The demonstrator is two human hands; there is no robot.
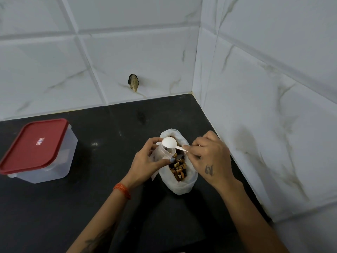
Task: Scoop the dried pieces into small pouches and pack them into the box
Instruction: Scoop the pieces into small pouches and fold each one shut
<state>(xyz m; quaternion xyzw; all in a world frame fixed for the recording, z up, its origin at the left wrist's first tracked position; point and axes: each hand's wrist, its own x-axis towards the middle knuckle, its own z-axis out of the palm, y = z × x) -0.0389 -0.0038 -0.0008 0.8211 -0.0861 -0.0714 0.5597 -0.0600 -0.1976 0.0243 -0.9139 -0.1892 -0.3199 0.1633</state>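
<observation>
Nearest, two bare forearms reaching in over the black counter (91, 207), an orange band (122, 190) around the left wrist. Just beyond, at centre, a big open plastic bag (179, 186) lying on the counter, brown dried pieces (179, 168) heaped inside. Left hand (145, 161) closed around a small clear pouch (160, 152), fingers and thumb pinching its sides, mouth held open just above the left edge of the bag. Right hand (209, 154) pinched shut on the handle of a white plastic spoon (170, 142), bowl turned over right at the pouch mouth; contents of the bowl impossible to tell. Well apart on the left, a clear plastic box (54, 159) standing with its red lid (32, 145) on. Farthest, white marbled wall tiles (127, 52) meeting in a corner, with a dark chipped hole (133, 81) low down.
</observation>
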